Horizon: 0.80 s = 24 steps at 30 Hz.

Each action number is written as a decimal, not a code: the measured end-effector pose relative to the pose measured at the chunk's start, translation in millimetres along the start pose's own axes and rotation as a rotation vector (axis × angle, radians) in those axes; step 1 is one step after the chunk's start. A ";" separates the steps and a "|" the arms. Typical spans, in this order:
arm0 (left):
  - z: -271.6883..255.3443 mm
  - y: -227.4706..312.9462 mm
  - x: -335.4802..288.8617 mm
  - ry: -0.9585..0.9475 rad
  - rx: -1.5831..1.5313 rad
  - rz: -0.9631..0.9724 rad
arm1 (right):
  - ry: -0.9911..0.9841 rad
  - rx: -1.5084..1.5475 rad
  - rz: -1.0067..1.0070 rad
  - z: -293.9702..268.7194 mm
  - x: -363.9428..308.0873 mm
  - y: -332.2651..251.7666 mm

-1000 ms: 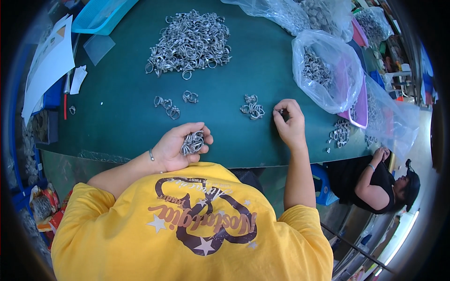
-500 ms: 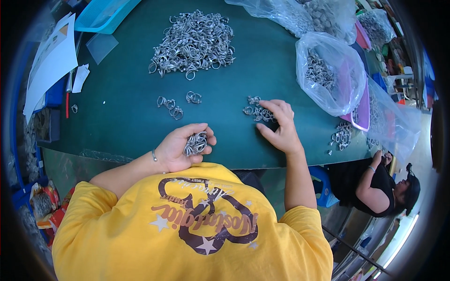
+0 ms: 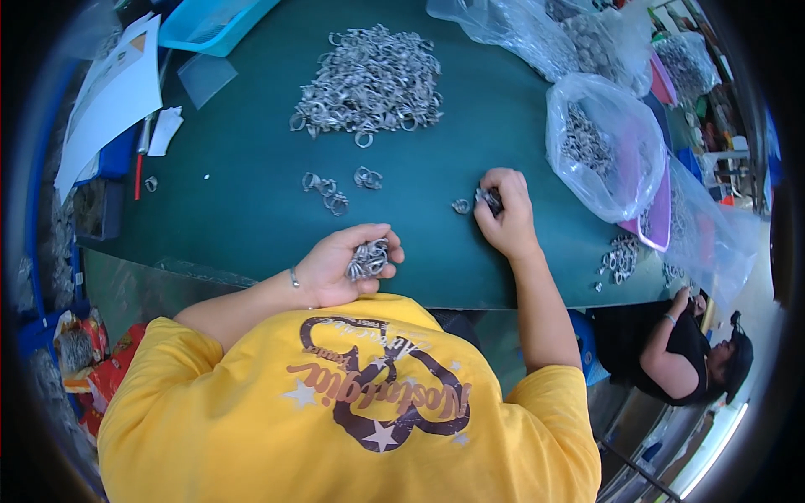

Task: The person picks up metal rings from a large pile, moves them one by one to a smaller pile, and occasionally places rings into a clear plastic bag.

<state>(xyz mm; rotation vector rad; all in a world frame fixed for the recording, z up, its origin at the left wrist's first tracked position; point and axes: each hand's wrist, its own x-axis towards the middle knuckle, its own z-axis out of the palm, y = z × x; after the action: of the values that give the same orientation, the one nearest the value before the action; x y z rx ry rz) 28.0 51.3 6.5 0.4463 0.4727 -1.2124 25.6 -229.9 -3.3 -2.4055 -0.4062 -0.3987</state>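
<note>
My left hand [image 3: 340, 267] is cupped palm up close to my body, its fingers curled round a handful of silver metal rings [image 3: 367, 259]. Over the green table my right hand [image 3: 509, 214] is closed on several more rings [image 3: 489, 199], partly hidden by its fingers. One loose ring [image 3: 460, 205] lies just left of those fingertips. Between my hands and the large ring pile [image 3: 373, 84], a few small clusters of rings [image 3: 327, 193] rest on the table.
A clear plastic bag of rings [image 3: 605, 138] stands at the right beside a purple basket [image 3: 658, 210]. More rings [image 3: 619, 258] lie near the right edge. A turquoise basket [image 3: 210, 25] and paper sheets [image 3: 109, 105] are far left. A co-worker [image 3: 671, 348] sits at the right.
My right hand has closed on rings that lay on the table, leaving one beside it. My left hand still holds its handful. The whole view has shifted slightly.
</note>
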 end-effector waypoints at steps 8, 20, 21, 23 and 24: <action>-6.0 -0.6 -6.2 -0.022 0.074 -0.023 | -0.145 -0.044 -0.208 29.1 17.7 -34.3; -22.3 -1.5 -29.5 0.009 0.060 0.025 | -0.148 0.144 -0.323 66.7 54.0 -69.3; -23.4 -1.2 -32.0 0.010 0.056 0.027 | -0.149 0.130 -0.305 68.9 54.5 -77.9; -26.1 -1.0 -35.1 0.005 0.052 0.035 | -0.128 0.091 -0.257 81.3 55.0 -96.2; -27.3 -1.0 -35.1 -0.002 0.053 0.040 | -0.126 0.055 -0.264 89.1 52.5 -96.9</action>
<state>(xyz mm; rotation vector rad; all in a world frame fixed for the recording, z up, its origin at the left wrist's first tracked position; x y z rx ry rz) 14.4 93.6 4.0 0.4978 0.4293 -1.1891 51.6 -90.9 5.0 -2.3367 -0.7862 -0.3461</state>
